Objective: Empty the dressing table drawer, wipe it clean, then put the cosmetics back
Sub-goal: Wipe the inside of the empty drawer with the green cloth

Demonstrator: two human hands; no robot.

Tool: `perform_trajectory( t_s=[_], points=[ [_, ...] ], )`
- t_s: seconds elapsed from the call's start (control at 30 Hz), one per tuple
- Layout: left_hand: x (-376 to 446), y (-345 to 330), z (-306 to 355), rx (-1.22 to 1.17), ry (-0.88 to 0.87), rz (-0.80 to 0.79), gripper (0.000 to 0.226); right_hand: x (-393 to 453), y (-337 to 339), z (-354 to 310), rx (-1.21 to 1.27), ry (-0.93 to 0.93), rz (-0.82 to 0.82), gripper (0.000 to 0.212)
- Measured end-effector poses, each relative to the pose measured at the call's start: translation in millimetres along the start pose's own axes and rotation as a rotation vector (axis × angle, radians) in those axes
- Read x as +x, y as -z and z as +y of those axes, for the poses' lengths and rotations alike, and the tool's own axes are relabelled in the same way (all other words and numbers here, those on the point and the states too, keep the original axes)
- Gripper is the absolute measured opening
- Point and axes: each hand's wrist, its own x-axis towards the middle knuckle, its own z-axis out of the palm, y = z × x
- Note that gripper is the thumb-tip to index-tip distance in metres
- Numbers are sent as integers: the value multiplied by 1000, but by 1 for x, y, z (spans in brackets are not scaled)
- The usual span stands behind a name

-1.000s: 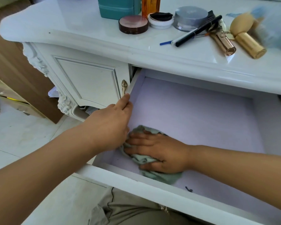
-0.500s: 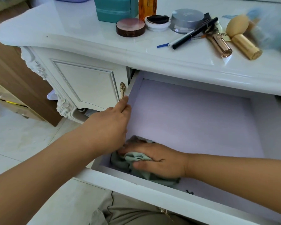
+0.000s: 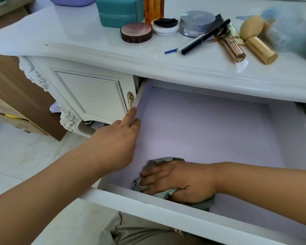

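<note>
The right hand point(image 3: 179, 181), clutching the cloth point(image 3: 163, 160), had slid back to the drawer point(image 3: 219, 131)'s front-left corner; the left hand point(image 3: 121, 138) still gripped its left wall. Wiping was nearly complete.

silver jar lid point(image 3: 197, 18): "AKF", upside down | sachet point(image 3: 237, 37): "BABI…", cut off
</note>
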Motion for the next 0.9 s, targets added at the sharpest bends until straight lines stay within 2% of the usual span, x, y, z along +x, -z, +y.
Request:
perform_trajectory(
  t_s=[0.23, 0.37, 0.47, 0.63, 0.77, 0.9],
  points=[
    [3, -10, -2, 33, -16, 80, 59, -63, -7, 6, 5, -46, -24, 55],
    [4, -20, -15, 54, -122, 237, 61, -90, -8, 5, 24, -104, -62, 59],
    [6, -25, -19, 55, -119, 224, 60, -106, -7, 5, 8, -126, -85, 60],
    [13, -38, -24, 47, -168, 315, 55, -139, -8, 5, -35, -193, -94, 61],
    [18, -42, -23, 22, -195, 323, 63, -160, -1, 0, -16, -248, -99, 62],
    [19, -38, -20, -37, -243, 233, 63, -167, 8, -7, -10, -301, -82, 59]
  ],
)
